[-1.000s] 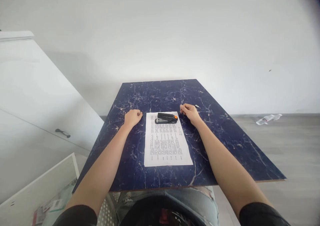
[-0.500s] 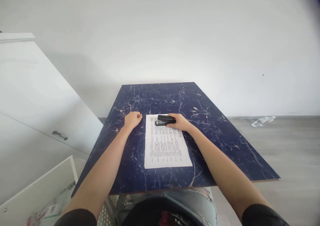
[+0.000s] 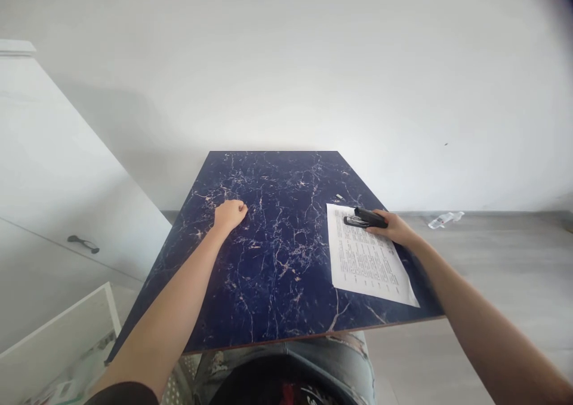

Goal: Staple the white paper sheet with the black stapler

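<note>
A black stapler [image 3: 367,218] lies over the upper part of a printed white sheet [image 3: 369,268] at the table's right side. My right hand [image 3: 394,229] is closed round the stapler's right end, at the sheet's right edge. The stapler's jaws are apart and point left. My left hand [image 3: 230,215] rests as a fist on the left part of the dark blue marbled table [image 3: 277,256], well away from the sheet. No object shows in it.
A small white piece [image 3: 339,197] lies beyond the sheet. White furniture with a dark handle [image 3: 83,244] stands at the left, above an open drawer [image 3: 58,327]. Clear plastic [image 3: 446,219] lies on the floor at the right, by the wall.
The sheet and the stapler in my right hand have moved from the table's middle to its right side, and the sheet has turned a little. My left hand stays in place.
</note>
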Demonstrator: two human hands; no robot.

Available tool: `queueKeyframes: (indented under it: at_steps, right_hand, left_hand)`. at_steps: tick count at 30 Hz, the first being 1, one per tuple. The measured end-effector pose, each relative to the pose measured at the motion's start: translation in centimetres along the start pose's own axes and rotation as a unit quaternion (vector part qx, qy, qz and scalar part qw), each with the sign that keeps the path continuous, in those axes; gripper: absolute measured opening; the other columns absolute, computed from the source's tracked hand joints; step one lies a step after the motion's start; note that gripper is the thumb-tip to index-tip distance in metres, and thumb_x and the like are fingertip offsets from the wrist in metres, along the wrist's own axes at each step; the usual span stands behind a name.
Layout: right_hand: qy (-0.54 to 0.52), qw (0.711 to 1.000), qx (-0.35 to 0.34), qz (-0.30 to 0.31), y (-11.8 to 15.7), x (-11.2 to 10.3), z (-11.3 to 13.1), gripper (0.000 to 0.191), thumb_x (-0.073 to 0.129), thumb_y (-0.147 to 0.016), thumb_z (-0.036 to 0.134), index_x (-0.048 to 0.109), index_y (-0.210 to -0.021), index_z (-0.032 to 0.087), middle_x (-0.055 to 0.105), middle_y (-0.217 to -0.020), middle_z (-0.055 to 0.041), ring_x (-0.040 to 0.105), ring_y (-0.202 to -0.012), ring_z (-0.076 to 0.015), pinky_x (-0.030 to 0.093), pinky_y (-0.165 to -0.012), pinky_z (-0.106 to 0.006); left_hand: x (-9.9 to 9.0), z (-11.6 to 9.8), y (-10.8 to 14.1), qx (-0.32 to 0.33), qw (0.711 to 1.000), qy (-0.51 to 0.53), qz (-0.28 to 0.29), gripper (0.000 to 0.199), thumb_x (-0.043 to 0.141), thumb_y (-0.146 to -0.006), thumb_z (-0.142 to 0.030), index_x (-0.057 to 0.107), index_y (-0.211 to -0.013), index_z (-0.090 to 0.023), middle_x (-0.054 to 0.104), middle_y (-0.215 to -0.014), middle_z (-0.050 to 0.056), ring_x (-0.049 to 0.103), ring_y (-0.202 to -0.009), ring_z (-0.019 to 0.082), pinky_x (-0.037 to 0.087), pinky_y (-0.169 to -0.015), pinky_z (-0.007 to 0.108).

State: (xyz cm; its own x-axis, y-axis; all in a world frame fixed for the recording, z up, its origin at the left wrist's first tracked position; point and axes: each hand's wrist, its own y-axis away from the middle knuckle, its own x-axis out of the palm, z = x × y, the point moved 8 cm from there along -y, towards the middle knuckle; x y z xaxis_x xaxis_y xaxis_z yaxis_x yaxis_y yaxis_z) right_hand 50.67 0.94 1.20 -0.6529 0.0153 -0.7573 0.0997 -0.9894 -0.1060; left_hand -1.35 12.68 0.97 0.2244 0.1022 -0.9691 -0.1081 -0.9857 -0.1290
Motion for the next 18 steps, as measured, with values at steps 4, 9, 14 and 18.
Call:
queueKeyframes:
  at_steps: [4, 9, 14, 18]
  right_hand:
    - [-0.026, 0.999, 0.002, 0.018, 0.0, -0.1, 0.3, 0.061, 0.082, -0.068, 0.063, 0.071, -0.11, 0.021, 0.074, -0.095, -0.0121, 0.07, -0.085, -0.0329, 0.054, -0.072, -0.042]
    - [-0.075, 0.987, -0.022, -0.144, -0.7, -4.1, 4.6, 0.051, 0.076, -0.075, 0.061, 0.07, -0.112, 0.026, 0.069, -0.121, -0.0115, 0.068, -0.104, -0.0307, 0.055, -0.085, -0.043]
    - [-0.047, 0.95, -0.066, -0.301, -2.7, 0.1, 16.1, 0.041, 0.05, -0.097, 0.056, 0.062, -0.077, 0.024, 0.063, -0.073, -0.0054, 0.059, -0.07, -0.0209, 0.047, -0.066, -0.035]
    - [0.023, 0.988, -0.142, -0.048, -7.0, 15.4, 25.4, 0.046, 0.047, -0.102, 0.045, 0.053, -0.063, 0.021, 0.054, -0.059, -0.0007, 0.05, -0.06, -0.0153, 0.037, -0.061, -0.03]
  left_hand:
    - [0.1, 0.1, 0.0, 0.003, 1.0, 0.005, -0.001, 0.038, 0.047, -0.094, -0.043, 0.06, -0.066, -0.021, 0.068, -0.072, 0.007, 0.067, -0.076, 0.024, 0.046, -0.07, 0.03]
    - [0.3, 0.1, -0.1, 0.014, 1.0, 0.007, -0.002, 0.037, 0.047, -0.093, -0.042, 0.058, -0.065, -0.021, 0.068, -0.072, 0.007, 0.067, -0.075, 0.024, 0.045, -0.069, 0.03]
    - [0.3, 0.1, -0.3, 0.01, 1.0, -0.006, -0.004, 0.037, 0.047, -0.094, -0.043, 0.06, -0.067, -0.022, 0.069, -0.075, 0.008, 0.068, -0.079, 0.026, 0.046, -0.072, 0.031]
    - [0.1, 0.0, -0.1, 0.007, 1.0, -0.011, -0.004, 0.036, 0.046, -0.094, -0.042, 0.061, -0.067, -0.022, 0.07, -0.077, 0.008, 0.069, -0.08, 0.025, 0.046, -0.071, 0.03]
